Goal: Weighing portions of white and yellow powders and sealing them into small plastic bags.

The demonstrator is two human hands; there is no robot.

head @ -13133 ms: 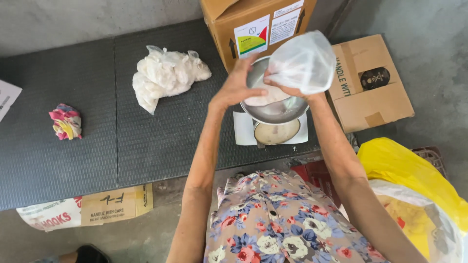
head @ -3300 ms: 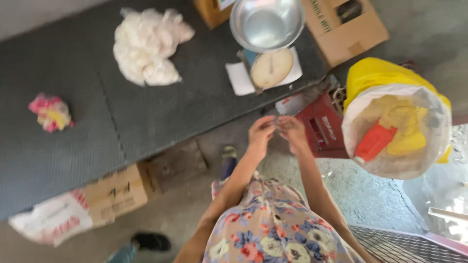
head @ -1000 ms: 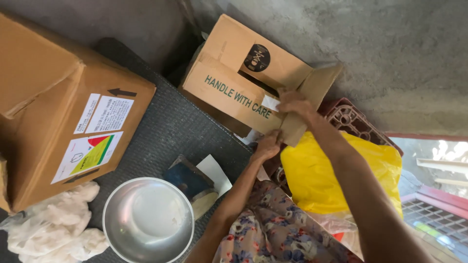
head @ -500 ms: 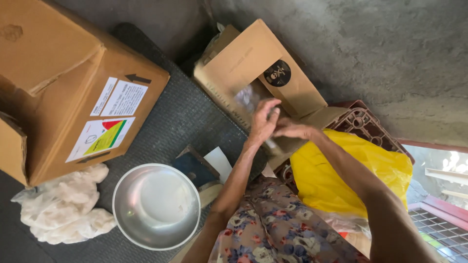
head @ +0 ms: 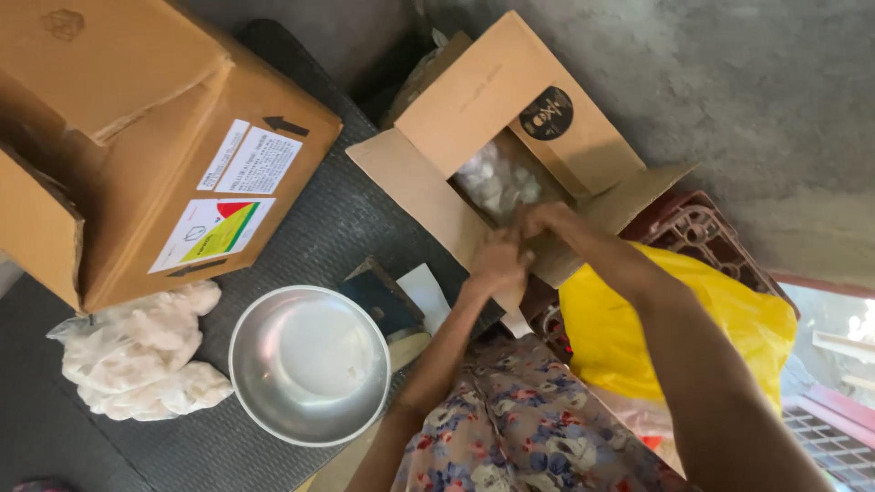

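— Two hands are going into the open box?
— Yes. Left hand is curling on the flap, maybe keeping it open. Right hand is reaching the clear bag just past its fingers; I cannot tell its grip.

Right hand fingertips hidden inside small open carton; grip unclear.

Rough grey concrete wall fills the upper right. A dark, ribbed desk covers the left. Strong daylight enters at the lower right edge, possibly through a window grille; detail there is overexposed.
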